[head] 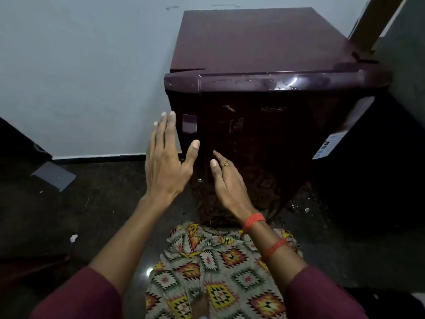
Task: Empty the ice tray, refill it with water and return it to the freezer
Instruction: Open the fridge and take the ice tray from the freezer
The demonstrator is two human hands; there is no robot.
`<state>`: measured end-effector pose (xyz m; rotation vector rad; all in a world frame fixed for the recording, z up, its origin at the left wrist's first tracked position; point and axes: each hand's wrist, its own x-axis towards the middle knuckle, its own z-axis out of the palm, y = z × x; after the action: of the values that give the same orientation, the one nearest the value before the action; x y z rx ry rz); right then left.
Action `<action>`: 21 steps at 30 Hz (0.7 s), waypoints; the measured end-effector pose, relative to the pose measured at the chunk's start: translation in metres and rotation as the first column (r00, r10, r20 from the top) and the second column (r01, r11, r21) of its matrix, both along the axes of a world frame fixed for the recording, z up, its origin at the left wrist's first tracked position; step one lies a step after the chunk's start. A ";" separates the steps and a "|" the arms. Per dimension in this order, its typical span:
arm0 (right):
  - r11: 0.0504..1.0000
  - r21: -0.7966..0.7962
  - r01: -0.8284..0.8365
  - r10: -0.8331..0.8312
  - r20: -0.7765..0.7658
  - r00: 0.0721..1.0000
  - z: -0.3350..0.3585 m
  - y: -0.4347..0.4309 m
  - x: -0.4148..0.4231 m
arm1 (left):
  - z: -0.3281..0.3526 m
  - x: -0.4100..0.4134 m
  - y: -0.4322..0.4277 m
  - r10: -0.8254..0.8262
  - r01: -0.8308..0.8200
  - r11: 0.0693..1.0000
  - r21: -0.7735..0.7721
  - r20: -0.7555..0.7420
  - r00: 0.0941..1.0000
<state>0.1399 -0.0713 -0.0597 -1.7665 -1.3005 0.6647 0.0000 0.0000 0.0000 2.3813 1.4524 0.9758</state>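
Note:
A dark maroon single-door fridge (264,125) stands in front of me against a pale wall, its door closed. My left hand (165,160) is held out flat with fingers spread, next to the door's left edge and its small handle recess (189,123). My right hand (226,180), wearing a ring and red wrist threads, hovers close to the lower door front, fingers loosely apart. Neither hand holds anything. No ice tray is in sight.
The floor (99,210) is dark stone with small scraps on it. A dark object (13,143) sits at the far left and a dark cabinet-like shape (377,171) stands right of the fridge. My patterned clothing (218,272) fills the bottom middle.

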 end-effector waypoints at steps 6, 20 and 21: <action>1.000 0.003 -0.021 0.021 -0.022 1.000 0.002 0.038 -0.017 | 0.023 -0.011 0.052 0.002 0.001 0.997 0.083 -0.039 0.999; 0.995 0.012 0.098 -0.096 -0.119 0.988 -0.005 0.092 -0.032 | 0.050 0.006 0.122 -0.131 0.141 0.986 0.091 -0.107 0.986; 0.994 0.021 0.107 -0.104 -0.121 0.987 -0.006 0.093 -0.034 | 0.051 0.007 0.125 -0.140 0.150 0.985 0.090 -0.103 0.985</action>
<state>0.1063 0.0217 -0.0654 -1.7330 -1.1221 0.6800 0.0070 0.1250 0.0513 2.5958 1.2665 0.9281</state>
